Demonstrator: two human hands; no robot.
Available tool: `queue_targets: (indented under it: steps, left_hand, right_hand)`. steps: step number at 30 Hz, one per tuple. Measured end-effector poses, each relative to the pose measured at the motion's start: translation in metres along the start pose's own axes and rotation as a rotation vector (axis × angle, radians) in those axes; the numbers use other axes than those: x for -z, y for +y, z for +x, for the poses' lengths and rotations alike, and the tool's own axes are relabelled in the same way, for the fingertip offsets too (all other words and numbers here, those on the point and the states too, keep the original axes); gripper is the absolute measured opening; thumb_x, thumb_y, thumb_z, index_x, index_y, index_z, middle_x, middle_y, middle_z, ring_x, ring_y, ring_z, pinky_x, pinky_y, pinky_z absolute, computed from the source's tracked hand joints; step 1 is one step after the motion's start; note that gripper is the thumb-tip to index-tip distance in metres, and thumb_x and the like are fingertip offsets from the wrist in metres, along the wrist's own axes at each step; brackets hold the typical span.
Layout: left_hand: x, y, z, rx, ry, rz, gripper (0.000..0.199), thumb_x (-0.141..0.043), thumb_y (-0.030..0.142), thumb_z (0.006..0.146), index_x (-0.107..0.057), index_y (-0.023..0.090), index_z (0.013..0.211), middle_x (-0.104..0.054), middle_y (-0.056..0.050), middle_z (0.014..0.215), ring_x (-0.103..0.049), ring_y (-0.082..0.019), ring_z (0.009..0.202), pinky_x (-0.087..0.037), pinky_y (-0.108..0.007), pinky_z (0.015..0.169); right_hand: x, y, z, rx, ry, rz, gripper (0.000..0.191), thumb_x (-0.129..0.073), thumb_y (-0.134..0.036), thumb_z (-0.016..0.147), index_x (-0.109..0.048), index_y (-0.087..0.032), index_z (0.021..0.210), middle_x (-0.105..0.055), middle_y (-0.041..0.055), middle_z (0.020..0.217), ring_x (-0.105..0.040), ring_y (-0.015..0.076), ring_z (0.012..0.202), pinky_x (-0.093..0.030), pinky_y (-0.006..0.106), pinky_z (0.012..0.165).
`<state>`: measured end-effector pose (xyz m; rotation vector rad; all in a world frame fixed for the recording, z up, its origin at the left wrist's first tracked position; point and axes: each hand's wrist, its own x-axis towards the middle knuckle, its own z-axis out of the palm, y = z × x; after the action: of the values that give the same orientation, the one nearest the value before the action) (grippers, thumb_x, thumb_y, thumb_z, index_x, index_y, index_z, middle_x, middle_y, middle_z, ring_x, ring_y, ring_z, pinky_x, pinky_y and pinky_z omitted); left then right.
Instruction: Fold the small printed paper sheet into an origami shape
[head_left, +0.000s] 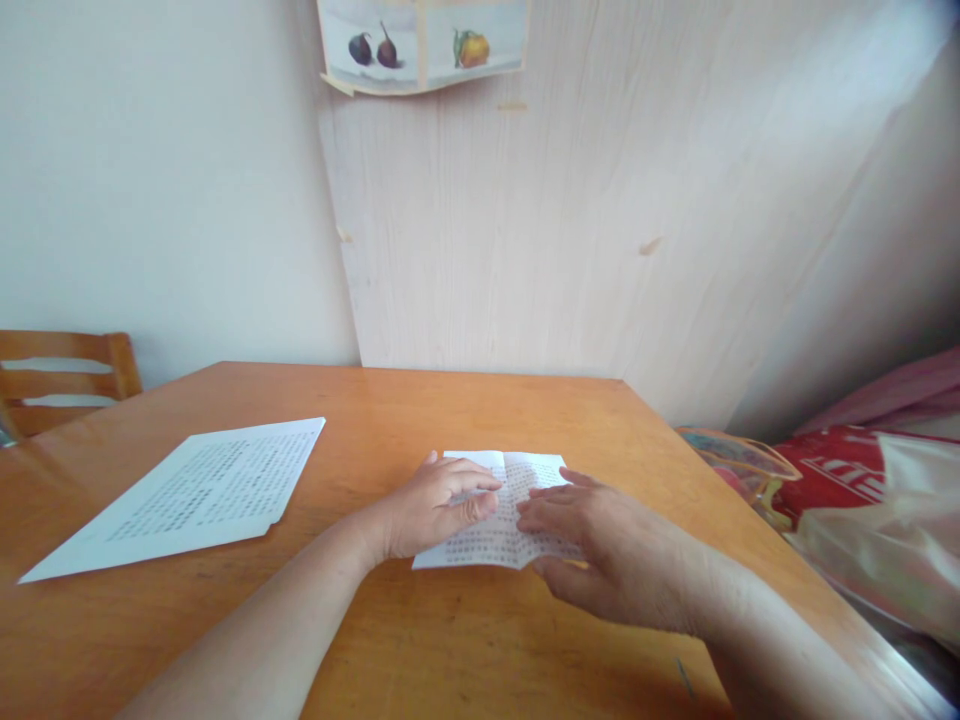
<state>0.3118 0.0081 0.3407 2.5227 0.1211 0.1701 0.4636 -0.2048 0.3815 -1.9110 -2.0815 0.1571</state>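
Two hands [429, 510] overlap the creased sheet [501, 535] from either side.

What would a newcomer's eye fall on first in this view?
Most likely the left hand and right hand, both spread over a creased printed sheet on the wooden table. Next might come the flat printed paper lying on the table's left side. The fruit poster at the top of the wall panel also stands out.

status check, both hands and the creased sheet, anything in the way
Left hand open over left side of creased sheet, right hand open over its right. Sheet printed, creased down the middle. No obstruction seen; other paper lies apart, at left.
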Motion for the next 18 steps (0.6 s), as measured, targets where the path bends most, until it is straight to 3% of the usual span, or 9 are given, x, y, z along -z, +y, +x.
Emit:
queue_targets:
  steps: [2,5,8,10,12,14,15,18]
  left_hand:
    - [0.006,-0.002,-0.004,0.011,0.043,-0.091,0.054,-0.033,0.062,0.1,-0.059,0.031,0.135,-0.055,-0.004,0.147,-0.037,-0.027,0.143,-0.005,-0.054,0.123]
    - [0.017,-0.006,-0.009,-0.016,0.098,-0.258,0.068,-0.029,0.072,0.095,-0.057,0.028,0.139,-0.05,-0.007,0.151,-0.035,-0.03,0.145,-0.018,-0.053,0.122]
    - [0.022,-0.009,-0.01,-0.028,0.115,-0.376,0.08,-0.051,0.076,0.085,-0.048,0.025,0.146,-0.041,-0.011,0.157,-0.036,-0.034,0.145,-0.028,-0.052,0.118]
    - [0.019,-0.011,-0.007,0.008,0.17,-0.341,0.084,-0.07,0.063,0.079,-0.043,0.027,0.149,-0.039,-0.011,0.159,-0.038,-0.033,0.143,-0.032,-0.051,0.117]
    - [0.012,-0.016,0.0,0.044,0.288,-0.252,0.073,-0.077,0.047,0.079,-0.049,0.028,0.144,-0.048,-0.009,0.152,-0.046,-0.03,0.137,-0.036,-0.049,0.114]
    - [0.004,-0.023,0.008,0.0,0.418,-0.213,0.039,-0.073,0.036,0.083,-0.069,0.024,0.12,-0.066,-0.008,0.13,-0.06,-0.026,0.12,-0.042,-0.045,0.108]
    - [0.001,-0.027,0.011,-0.036,0.419,-0.208,0.022,-0.069,0.033,0.085,-0.074,0.023,0.105,-0.07,-0.007,0.119,-0.063,-0.025,0.113,-0.043,-0.043,0.106]
    - [0.0,-0.036,0.014,-0.041,0.424,-0.248,0.016,-0.065,0.031,0.088,-0.076,0.022,0.095,-0.074,-0.005,0.107,-0.067,-0.022,0.102,-0.048,-0.039,0.098]
  right_hand:
    - [-0.001,0.005,0.003,-0.018,0.066,-0.037,0.018,-0.053,-0.024,0.091,-0.07,-0.026,0.095,-0.072,0.0026,0.09,-0.065,0.022,0.087,-0.042,0.043,0.096]
    - [-0.002,0.014,0.006,-0.051,0.157,-0.094,0.023,-0.048,-0.027,0.097,-0.07,-0.023,0.091,-0.072,0.0043,0.085,-0.066,0.0219,0.083,-0.046,0.037,0.085]
    - [-0.001,0.02,0.008,-0.076,0.225,-0.116,0.029,-0.043,-0.029,0.101,-0.069,-0.022,0.092,-0.071,0.0053,0.084,-0.066,0.0218,0.081,-0.046,0.034,0.078]
    - [-0.001,0.022,0.008,-0.076,0.259,-0.102,0.029,-0.042,-0.03,0.102,-0.069,-0.022,0.095,-0.072,0.0058,0.085,-0.066,0.0217,0.082,-0.047,0.034,0.077]
    - [-0.002,0.022,0.009,-0.063,0.279,-0.085,0.03,-0.041,-0.031,0.102,-0.069,-0.022,0.1,-0.072,0.0065,0.089,-0.067,0.0218,0.085,-0.048,0.034,0.079]
    - [-0.005,0.022,0.01,-0.042,0.281,-0.079,0.03,-0.041,-0.031,0.102,-0.069,-0.022,0.104,-0.073,0.0074,0.093,-0.067,0.0224,0.089,-0.049,0.035,0.083]
    - [-0.006,0.023,0.011,-0.035,0.281,-0.083,0.029,-0.042,-0.031,0.102,-0.069,-0.022,0.107,-0.074,0.0077,0.097,-0.068,0.0229,0.092,-0.049,0.037,0.087]
    - [-0.012,0.027,0.012,-0.037,0.28,-0.124,0.028,-0.051,-0.034,0.097,-0.066,-0.023,0.118,-0.072,0.0087,0.115,-0.065,0.0264,0.11,-0.043,0.046,0.103]
